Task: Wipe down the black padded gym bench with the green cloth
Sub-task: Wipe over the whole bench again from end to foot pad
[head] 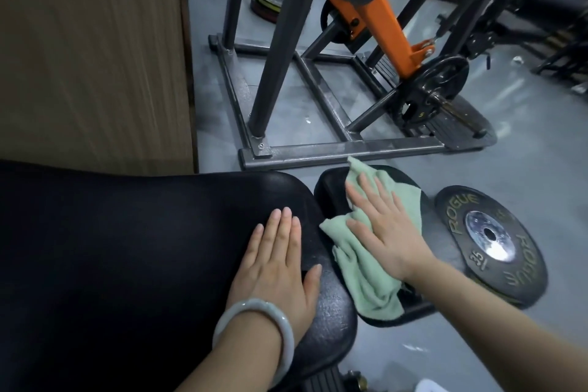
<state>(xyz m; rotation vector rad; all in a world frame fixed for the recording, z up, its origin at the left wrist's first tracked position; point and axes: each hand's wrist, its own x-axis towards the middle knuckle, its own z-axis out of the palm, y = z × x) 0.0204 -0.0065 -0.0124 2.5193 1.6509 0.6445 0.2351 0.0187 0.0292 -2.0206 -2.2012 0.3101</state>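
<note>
I see the right hand (386, 232) flat, fingers straight, pressing the green cloth (366, 277) onto the small seat pad (331, 191) at the bench's end, no pinch on it; the left hand (280, 261) is also open-palmed, resting on the main black pad (127, 248) just beside the gap. My worry: with only palm pressure the cloth can bunch or slide off, since its lower end already hangs past the seat pad's edge toward the floor (525, 153). A push to the right could also drop it against the Rogue plate (490, 245) lying just beside the pad.
</note>
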